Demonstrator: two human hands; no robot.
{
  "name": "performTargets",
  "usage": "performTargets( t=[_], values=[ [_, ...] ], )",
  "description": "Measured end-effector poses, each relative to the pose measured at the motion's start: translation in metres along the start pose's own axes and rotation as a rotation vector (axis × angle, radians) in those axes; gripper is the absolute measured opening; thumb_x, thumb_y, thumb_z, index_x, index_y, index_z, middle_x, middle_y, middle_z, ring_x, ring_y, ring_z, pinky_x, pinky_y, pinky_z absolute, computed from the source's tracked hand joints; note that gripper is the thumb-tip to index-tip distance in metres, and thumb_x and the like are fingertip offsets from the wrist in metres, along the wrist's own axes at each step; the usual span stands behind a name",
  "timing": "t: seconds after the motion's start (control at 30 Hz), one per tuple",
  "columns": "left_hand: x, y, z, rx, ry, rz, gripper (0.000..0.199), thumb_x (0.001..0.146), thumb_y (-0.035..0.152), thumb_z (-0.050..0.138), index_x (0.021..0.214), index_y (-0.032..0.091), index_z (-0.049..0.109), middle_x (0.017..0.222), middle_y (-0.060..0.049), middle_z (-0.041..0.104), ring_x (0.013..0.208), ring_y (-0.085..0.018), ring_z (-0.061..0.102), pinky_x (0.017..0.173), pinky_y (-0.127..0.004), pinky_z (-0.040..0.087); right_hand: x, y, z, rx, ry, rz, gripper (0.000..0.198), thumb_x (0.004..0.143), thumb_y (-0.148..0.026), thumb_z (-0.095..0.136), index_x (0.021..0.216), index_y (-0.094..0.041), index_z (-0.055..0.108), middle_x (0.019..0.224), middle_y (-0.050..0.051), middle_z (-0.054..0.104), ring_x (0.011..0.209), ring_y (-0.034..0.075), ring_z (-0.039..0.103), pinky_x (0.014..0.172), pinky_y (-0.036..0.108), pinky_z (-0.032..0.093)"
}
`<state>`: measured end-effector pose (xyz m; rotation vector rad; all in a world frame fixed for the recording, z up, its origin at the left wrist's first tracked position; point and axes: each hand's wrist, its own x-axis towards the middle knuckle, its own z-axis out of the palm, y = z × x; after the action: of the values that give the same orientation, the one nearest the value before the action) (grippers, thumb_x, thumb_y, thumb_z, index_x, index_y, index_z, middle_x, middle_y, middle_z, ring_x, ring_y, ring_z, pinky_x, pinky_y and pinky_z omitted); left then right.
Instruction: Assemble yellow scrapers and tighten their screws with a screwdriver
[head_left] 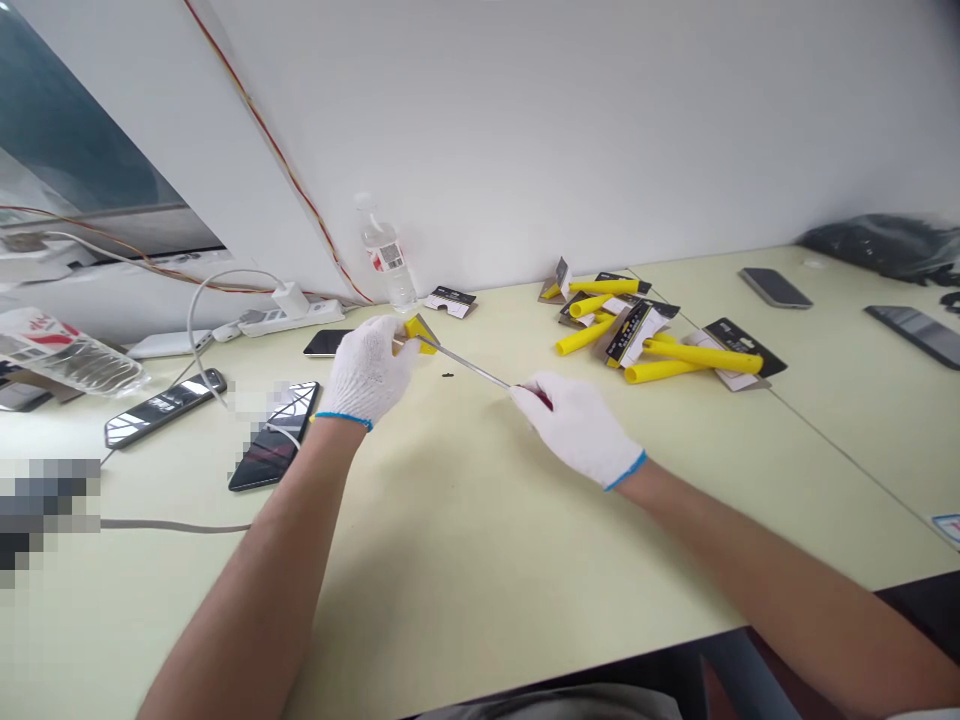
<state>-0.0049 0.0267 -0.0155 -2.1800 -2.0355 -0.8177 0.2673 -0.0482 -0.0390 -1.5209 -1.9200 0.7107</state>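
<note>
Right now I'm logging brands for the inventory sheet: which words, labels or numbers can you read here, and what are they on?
No text reads clearly.
Water bottle: red and white label, print too blurred.
Black cards on the yellow handles: print too small.
Plastic bag: red marks, unreadable.
Phone screens: partly pixelated, nothing legible.
Yellow piece in the left hand: no lettering visible.

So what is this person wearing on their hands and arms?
Both the left hand and the right hand wear white knitted work gloves, each finished with a thin blue band at the wrist. The forearms are bare, with no sleeves, watch or jewellery showing in the head view.
</note>
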Motion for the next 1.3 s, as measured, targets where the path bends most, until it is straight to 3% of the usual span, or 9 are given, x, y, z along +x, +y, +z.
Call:
performTargets(
  t=[0.13,0.23,0.33,0.43,0.5,0.67,0.77,0.93,1.3],
  values=[
    [-0.005,0.009,0.008,-0.046,-0.012,-0.056,0.023,0.093,0.03,0.06,0.107,0.018,0.074,0.105,-0.01,0.077,0.093,-0.025,0.071,0.088,-0.038,0.053,0.008,0.001,-0.013,0.288,-0.301,0.328,0.038,0.093,-0.058,0.069,0.093,-0.023,0.053,0.066,-0.004,0.053,0.052,0.012,0.04,0.051,0.027,0.03],
    [-0.009,0.015,0.013,-0.076,-0.018,-0.069,0.022,0.093,0.028,0.057,0.105,0.018,0.073,0.104,-0.01,0.076,0.089,-0.023,0.069,0.085,-0.036,0.052,0.012,0.009,-0.017,0.107,-0.178,0.195,0.032,0.089,-0.049,0.073,0.088,-0.022,0.055,0.071,-0.002,0.056,0.059,0.013,0.048,0.055,0.027,0.032],
    [-0.012,0.016,0.016,-0.066,-0.014,-0.057,0.022,0.095,0.027,0.053,0.103,0.018,0.071,0.104,-0.011,0.075,0.088,-0.023,0.067,0.081,-0.036,0.05,0.012,0.017,-0.014,-0.185,-0.001,0.002,0.031,0.098,-0.047,0.062,0.081,-0.021,0.056,0.075,0.002,0.061,0.068,0.017,0.053,0.061,0.03,0.031],
    [-0.014,0.015,0.02,-0.035,-0.015,-0.05,0.022,0.095,0.027,0.05,0.1,0.018,0.07,0.103,-0.013,0.073,0.089,-0.024,0.065,0.079,-0.035,0.048,0.011,0.018,-0.011,-0.287,0.045,-0.105,0.033,0.104,-0.044,0.054,0.082,-0.02,0.058,0.076,0.004,0.06,0.07,0.017,0.051,0.062,0.031,0.028],
    [-0.015,0.014,0.022,-0.011,0.001,-0.065,0.021,0.094,0.026,0.051,0.101,0.018,0.07,0.105,-0.015,0.072,0.093,-0.025,0.065,0.079,-0.035,0.047,0.012,0.018,-0.012,-0.154,-0.028,-0.072,0.04,0.105,-0.048,0.052,0.078,-0.019,0.057,0.073,0.003,0.057,0.066,0.016,0.049,0.061,0.03,0.029],
    [-0.015,0.016,0.024,-0.006,0.029,-0.086,0.024,0.09,0.024,0.054,0.107,0.019,0.07,0.106,-0.015,0.07,0.098,-0.026,0.065,0.08,-0.035,0.048,0.016,0.02,-0.017,0.489,-0.434,0.281,0.046,0.104,-0.063,0.049,0.093,-0.021,0.065,0.064,-0.001,0.055,0.042,0.007,0.027,0.042,0.027,0.02],
    [-0.016,0.015,0.025,0.002,0.007,-0.094,0.022,0.092,0.025,0.053,0.106,0.02,0.069,0.104,-0.014,0.07,0.095,-0.026,0.065,0.079,-0.035,0.048,0.015,0.024,-0.013,0.506,-0.318,0.226,0.03,0.096,-0.054,0.068,0.085,-0.026,0.063,0.061,0.0,0.06,0.041,0.006,0.039,0.04,0.025,0.017],
    [-0.018,0.012,0.029,-0.017,-0.012,-0.085,0.02,0.098,0.028,0.048,0.101,0.02,0.067,0.105,-0.014,0.071,0.093,-0.026,0.067,0.078,-0.036,0.048,0.01,0.03,-0.004,0.422,0.038,-0.046,0.025,0.095,-0.047,0.067,0.076,-0.031,0.065,0.066,0.006,0.068,0.058,0.016,0.066,0.038,0.023,0.018],
    [-0.009,0.009,0.039,-0.031,-0.028,-0.086,0.015,0.097,0.03,0.053,0.099,0.021,0.064,0.109,-0.012,0.072,0.094,-0.026,0.068,0.082,-0.037,0.049,0.016,0.04,-0.013,0.156,-0.003,-0.13,0.029,0.097,-0.053,0.062,0.079,-0.032,0.072,0.075,0.006,0.076,0.066,0.018,0.072,0.04,0.024,0.029]
  ],
)
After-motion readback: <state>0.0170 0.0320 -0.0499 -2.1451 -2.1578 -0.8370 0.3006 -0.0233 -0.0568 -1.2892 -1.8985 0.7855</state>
